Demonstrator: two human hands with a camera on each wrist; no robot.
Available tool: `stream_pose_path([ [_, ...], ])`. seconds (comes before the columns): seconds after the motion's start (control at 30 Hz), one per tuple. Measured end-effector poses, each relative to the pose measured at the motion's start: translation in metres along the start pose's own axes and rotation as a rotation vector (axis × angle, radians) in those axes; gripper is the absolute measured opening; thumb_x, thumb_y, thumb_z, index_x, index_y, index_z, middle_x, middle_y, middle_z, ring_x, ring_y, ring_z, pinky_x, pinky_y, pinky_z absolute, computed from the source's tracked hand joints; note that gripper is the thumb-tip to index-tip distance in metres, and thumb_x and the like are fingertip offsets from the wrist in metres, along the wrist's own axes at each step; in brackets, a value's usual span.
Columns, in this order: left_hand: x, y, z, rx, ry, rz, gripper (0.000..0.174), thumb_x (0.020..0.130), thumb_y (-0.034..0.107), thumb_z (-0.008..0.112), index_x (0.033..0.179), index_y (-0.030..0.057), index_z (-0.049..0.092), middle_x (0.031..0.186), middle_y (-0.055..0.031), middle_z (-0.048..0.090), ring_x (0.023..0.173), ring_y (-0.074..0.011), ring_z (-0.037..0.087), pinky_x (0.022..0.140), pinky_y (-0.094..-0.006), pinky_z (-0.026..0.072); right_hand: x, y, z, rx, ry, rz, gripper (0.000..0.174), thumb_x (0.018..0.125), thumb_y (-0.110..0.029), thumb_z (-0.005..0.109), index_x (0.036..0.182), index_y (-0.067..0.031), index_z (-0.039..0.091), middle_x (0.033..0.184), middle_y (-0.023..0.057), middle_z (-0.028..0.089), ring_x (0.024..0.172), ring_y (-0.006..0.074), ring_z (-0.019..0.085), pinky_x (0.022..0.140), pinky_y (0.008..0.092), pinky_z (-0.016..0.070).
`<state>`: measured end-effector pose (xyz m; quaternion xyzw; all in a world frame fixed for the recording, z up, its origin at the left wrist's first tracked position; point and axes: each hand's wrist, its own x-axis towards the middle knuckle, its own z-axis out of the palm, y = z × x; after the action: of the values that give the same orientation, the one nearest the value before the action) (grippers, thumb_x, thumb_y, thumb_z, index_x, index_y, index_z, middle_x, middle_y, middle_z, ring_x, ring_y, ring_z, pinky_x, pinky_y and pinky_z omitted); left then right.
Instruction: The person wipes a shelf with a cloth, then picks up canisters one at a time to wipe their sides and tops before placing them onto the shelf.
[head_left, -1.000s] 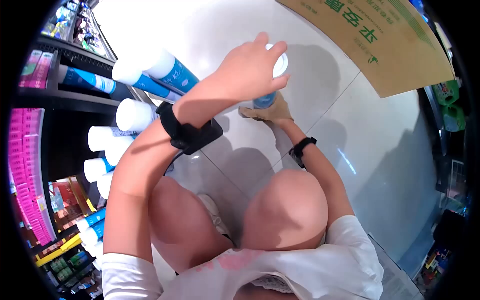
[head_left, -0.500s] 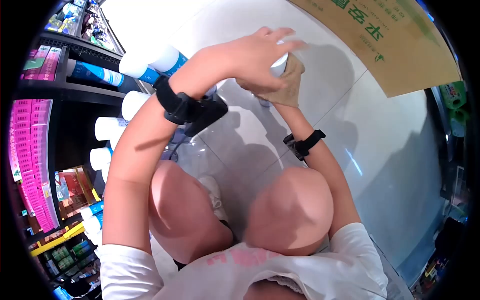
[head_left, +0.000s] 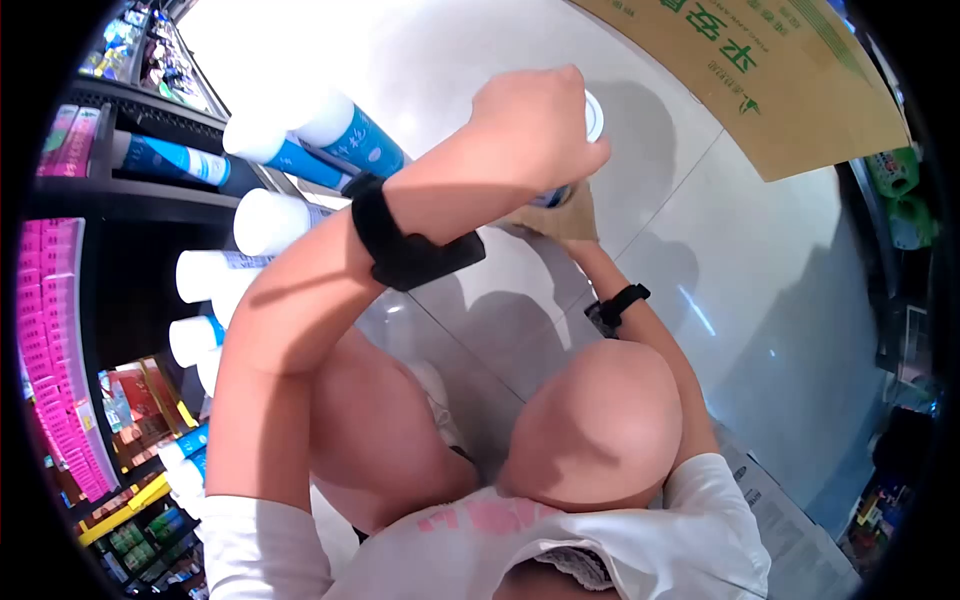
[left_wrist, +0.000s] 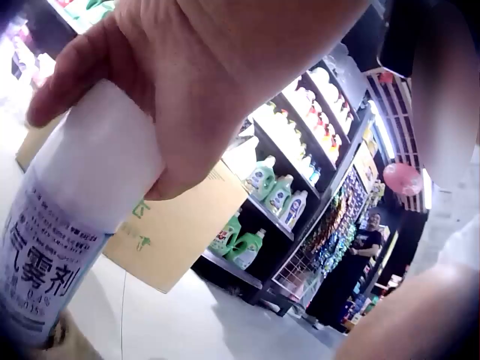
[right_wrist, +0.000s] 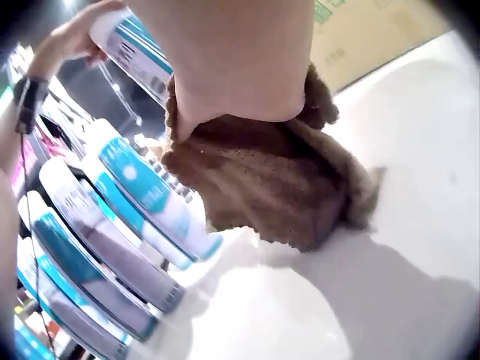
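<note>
A spray can with a white cap (head_left: 594, 116) is gripped at its top by my left hand (head_left: 540, 125). From the left wrist, the thumb and fingers curl round the cap (left_wrist: 101, 154), above the can's printed blue-and-white body (left_wrist: 45, 255). My right hand (head_left: 580, 246) is lower, holding a brown cloth (head_left: 560, 218) against the can's lower part. The right wrist view shows the cloth (right_wrist: 262, 180) bunched round that hand (right_wrist: 240, 67), hiding its fingers, with the can (right_wrist: 135, 56) tilted at upper left.
White-capped cans (head_left: 360, 135) stand on the left beside a dark shelf (head_left: 150, 195) with pink boxes (head_left: 60, 350). A large cardboard box (head_left: 770, 90) is at upper right. Green bottles (left_wrist: 259, 180) fill racks, and a person (left_wrist: 367, 244) stands in the aisle.
The left hand, spread over the cap earlier, has closed round it and turned at the wrist. The right hand's cloth, up beside the cap half a second ago, is back lower on the can.
</note>
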<state>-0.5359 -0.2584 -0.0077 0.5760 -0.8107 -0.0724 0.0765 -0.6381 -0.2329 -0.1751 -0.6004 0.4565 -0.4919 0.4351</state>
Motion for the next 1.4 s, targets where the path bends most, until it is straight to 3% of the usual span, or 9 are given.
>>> stream_pose_path([
  [0.23, 0.003, 0.002, -0.004, 0.068, -0.035, -0.157, 0.053, 0.073, 0.045, 0.057, 0.089, -0.0059, 0.056, 0.068, -0.0163, 0.061, 0.061, -0.0325, 0.062, 0.056, -0.0391, 0.0508, 0.038, -0.057, 0.006, -0.093, 0.189, -0.462, 0.068, 0.044, -0.034, 0.084, 0.096, -0.0016, 0.055, 0.089, 0.0105, 0.062, 0.081, 0.023, 0.06, 0.067, 0.0331, 0.0461],
  [0.37, 0.0, -0.008, 0.015, 0.052, 0.106, -0.063, 0.053, 0.072, 0.043, 0.059, 0.095, -0.0045, 0.053, 0.08, -0.0174, 0.059, 0.067, -0.033, 0.061, 0.06, -0.04, 0.0507, 0.03, -0.04, 0.01, -0.137, 0.157, -0.372, 0.069, 0.044, -0.034, 0.084, 0.097, -0.0014, 0.054, 0.09, 0.011, 0.062, 0.08, 0.0228, 0.06, 0.067, 0.033, 0.0465],
  [0.47, -0.002, -0.018, 0.02, -0.004, 0.27, 0.224, 0.053, 0.07, 0.036, 0.064, 0.104, -0.0007, 0.049, 0.093, -0.0188, 0.054, 0.078, -0.0344, 0.058, 0.065, -0.0407, 0.05, 0.016, -0.007, 0.009, -0.186, 0.1, -0.209, 0.07, 0.044, -0.033, 0.084, 0.097, -0.0012, 0.054, 0.091, 0.0114, 0.062, 0.08, 0.0227, 0.06, 0.066, 0.0329, 0.0467],
  [0.53, -0.001, -0.018, 0.015, -0.024, 0.083, 0.214, 0.056, 0.067, 0.031, 0.067, 0.11, 0.0031, 0.045, 0.102, -0.0193, 0.047, 0.088, -0.0358, 0.053, 0.07, -0.0411, 0.0491, 0.008, 0.014, 0.007, -0.231, 0.06, -0.105, 0.07, 0.044, -0.033, 0.084, 0.098, -0.001, 0.054, 0.091, 0.0117, 0.062, 0.08, 0.0226, 0.06, 0.066, 0.0328, 0.0469],
  [0.73, 0.002, -0.02, 0.016, -0.06, 0.066, 0.215, 0.058, 0.064, 0.029, 0.069, 0.109, 0.002, 0.045, 0.101, -0.0176, 0.047, 0.091, -0.0348, 0.051, 0.071, -0.0418, 0.0482, 0.01, 0.035, 0.0, -0.217, 0.011, -0.056, 0.083, 0.046, -0.041, 0.084, 0.11, -0.0037, 0.047, 0.104, 0.0135, 0.053, 0.093, 0.0258, 0.054, 0.079, 0.0357, 0.044],
  [0.93, 0.002, -0.015, 0.0, -0.017, -0.054, 0.141, 0.067, 0.068, 0.04, 0.067, 0.121, 0.0066, 0.044, 0.113, -0.0169, 0.047, 0.101, -0.0365, 0.049, 0.079, -0.0425, 0.0462, 0.042, -0.009, -0.016, -0.412, -0.227, -0.083, 0.088, 0.055, -0.045, 0.078, 0.123, -0.0052, 0.038, 0.123, 0.0151, 0.04, 0.112, 0.0288, 0.041, 0.095, 0.0405, 0.032],
  [1.03, 0.004, -0.032, -0.067, -0.039, -0.31, 0.114, 0.076, 0.071, 0.057, 0.058, 0.131, 0.0134, 0.038, 0.125, -0.0132, 0.046, 0.112, -0.0334, 0.047, 0.089, -0.0433, 0.0412, 0.068, -0.009, -0.018, -0.398, -0.306, -0.236, 0.067, 0.069, -0.039, 0.071, 0.122, -0.0071, 0.045, 0.117, 0.011, 0.051, 0.101, 0.0204, 0.054, 0.078, 0.0331, 0.0463],
  [1.13, -0.004, -0.052, -0.13, -0.095, -0.303, 0.218, 0.069, 0.076, 0.052, 0.055, 0.129, 0.0099, 0.04, 0.119, -0.0166, 0.05, 0.109, -0.0309, 0.05, 0.09, -0.0365, 0.0407, 0.092, -0.037, -0.01, -0.317, -0.359, -0.05, 0.095, 0.051, -0.044, 0.082, 0.122, -0.0017, 0.036, 0.121, 0.0154, 0.043, 0.108, 0.0242, 0.048, 0.084, 0.0363, 0.0437],
  [1.4, -0.038, -0.172, -0.13, 0.12, -0.377, -0.02, 0.073, 0.068, 0.028, 0.072, 0.13, 0.0085, 0.038, 0.115, -0.0193, 0.049, 0.101, -0.0335, 0.053, 0.085, -0.0367, 0.0433, 0.154, -0.03, 0.056, -0.325, -0.232, -0.195, 0.09, 0.051, -0.045, 0.081, 0.118, -0.0033, 0.038, 0.115, 0.0158, 0.047, 0.106, 0.0266, 0.05, 0.09, 0.0352, 0.0417],
])
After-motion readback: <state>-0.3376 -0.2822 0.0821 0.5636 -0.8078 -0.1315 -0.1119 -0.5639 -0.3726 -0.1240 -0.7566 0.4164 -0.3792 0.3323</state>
